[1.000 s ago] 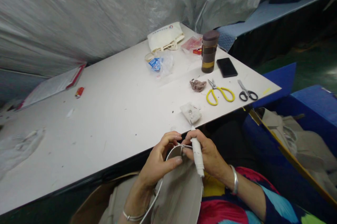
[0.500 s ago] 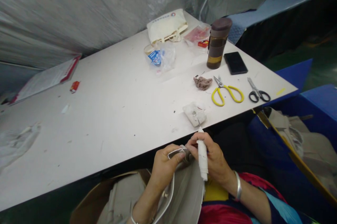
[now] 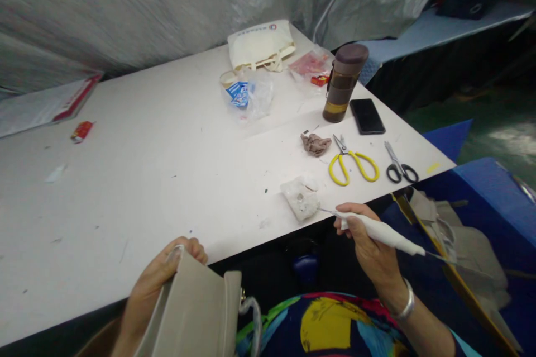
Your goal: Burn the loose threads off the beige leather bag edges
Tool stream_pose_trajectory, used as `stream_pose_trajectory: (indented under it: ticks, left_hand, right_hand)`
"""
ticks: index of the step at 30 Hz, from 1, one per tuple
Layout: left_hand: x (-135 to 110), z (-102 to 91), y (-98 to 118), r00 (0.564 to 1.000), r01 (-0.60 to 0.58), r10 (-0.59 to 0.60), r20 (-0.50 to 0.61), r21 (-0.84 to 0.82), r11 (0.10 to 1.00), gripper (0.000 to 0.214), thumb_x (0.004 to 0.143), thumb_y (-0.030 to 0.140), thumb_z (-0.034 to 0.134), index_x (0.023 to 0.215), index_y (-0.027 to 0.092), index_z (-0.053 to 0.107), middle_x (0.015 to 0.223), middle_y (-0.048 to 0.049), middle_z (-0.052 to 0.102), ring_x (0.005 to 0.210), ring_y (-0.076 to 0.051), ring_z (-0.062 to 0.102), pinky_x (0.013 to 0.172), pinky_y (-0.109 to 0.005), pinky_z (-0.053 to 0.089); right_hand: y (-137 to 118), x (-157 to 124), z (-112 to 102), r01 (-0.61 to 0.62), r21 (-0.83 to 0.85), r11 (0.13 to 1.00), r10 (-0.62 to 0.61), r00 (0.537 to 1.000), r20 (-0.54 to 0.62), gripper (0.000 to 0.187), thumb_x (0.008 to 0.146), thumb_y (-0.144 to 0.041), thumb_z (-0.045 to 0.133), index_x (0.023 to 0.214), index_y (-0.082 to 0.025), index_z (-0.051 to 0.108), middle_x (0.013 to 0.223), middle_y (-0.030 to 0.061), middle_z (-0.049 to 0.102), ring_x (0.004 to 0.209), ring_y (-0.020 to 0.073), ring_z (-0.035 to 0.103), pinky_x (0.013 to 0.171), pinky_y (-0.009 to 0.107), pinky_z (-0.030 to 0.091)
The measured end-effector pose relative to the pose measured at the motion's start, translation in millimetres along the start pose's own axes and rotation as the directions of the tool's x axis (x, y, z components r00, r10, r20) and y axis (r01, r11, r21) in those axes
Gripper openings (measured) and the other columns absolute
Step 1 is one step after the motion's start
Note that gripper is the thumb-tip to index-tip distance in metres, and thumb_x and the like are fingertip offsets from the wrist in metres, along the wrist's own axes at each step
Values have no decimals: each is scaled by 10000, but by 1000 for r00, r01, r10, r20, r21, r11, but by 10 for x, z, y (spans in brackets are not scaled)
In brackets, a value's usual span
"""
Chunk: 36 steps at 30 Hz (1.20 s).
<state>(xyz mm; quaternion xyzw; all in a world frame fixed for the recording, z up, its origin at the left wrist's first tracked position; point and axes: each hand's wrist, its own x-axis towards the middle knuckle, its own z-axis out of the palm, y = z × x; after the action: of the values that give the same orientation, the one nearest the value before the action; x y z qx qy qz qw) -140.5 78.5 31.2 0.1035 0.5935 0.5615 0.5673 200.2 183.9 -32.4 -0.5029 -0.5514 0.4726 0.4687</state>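
Note:
My left hand (image 3: pixel 170 267) is closed on the upper edge of a beige handbag (image 3: pixel 195 301), held in front of the table's near edge. The bag's white-edged strap hangs at its right side. My right hand (image 3: pixel 372 251) grips a thin-tipped tool with a white-wrapped handle (image 3: pixel 383 232), and a thin metal end shows at both sides of the wrapping. Its left tip reaches a crumpled white pad (image 3: pixel 300 199) near the table edge; whether it touches the pad is hard to tell. Yellow-handled scissors (image 3: pixel 349 164) lie just beyond that hand.
On the white table (image 3: pixel 138 178) are black-handled scissors (image 3: pixel 400 167), a phone (image 3: pixel 367 117), a bottle (image 3: pixel 344 83), a brown crumpled scrap (image 3: pixel 316 144), plastic bags (image 3: pixel 257 94) and a cloth bag (image 3: pixel 262 47). A blue bin (image 3: pixel 498 195) with beige pieces stands at the right.
The hands have moved apart: my left hand went left with the bag, which now stands more upright. My right hand moved right, turning the tool from upright to lying sideways, tip toward the pad.

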Motion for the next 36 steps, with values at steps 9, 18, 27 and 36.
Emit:
stream_pose_trajectory:
  ticks: [9,18,27,36]
  left_hand:
    - [215,1067,-768,963,-152,-10,268,576,803,263,822,436,714,733,188,699,660,-11,631,652,-183,550,648,-286,426]
    - [253,1207,-785,942,-191,-84,324,726,661,182,835,350,650,776,197,730,767,-44,730,785,-252,643,744,-339,461]
    - [249,1206,-779,922,-184,-151,356,747,639,119,824,288,665,832,191,733,803,-38,733,790,-236,643,753,-327,469]
    - [244,1142,-753,938,-130,-161,306,743,656,166,821,307,659,837,174,757,786,-39,746,762,-216,646,740,-312,471]
  right_hand:
    - [-63,237,100,111,-225,968,-119,993,-21,302,992,-538,649,1013,-237,665,787,21,688,692,211,674,654,336,554]
    - [-55,332,63,185,-257,949,-167,982,90,210,1002,-445,669,999,-235,679,822,9,677,682,180,638,667,308,540]
    - [-32,422,114,234,-232,944,-191,962,193,226,1021,-450,640,1010,-226,666,852,18,679,750,183,660,716,298,544]
    - [-131,622,183,445,-392,805,-341,888,307,344,1047,-531,569,950,-209,642,834,37,682,755,196,652,703,312,488]
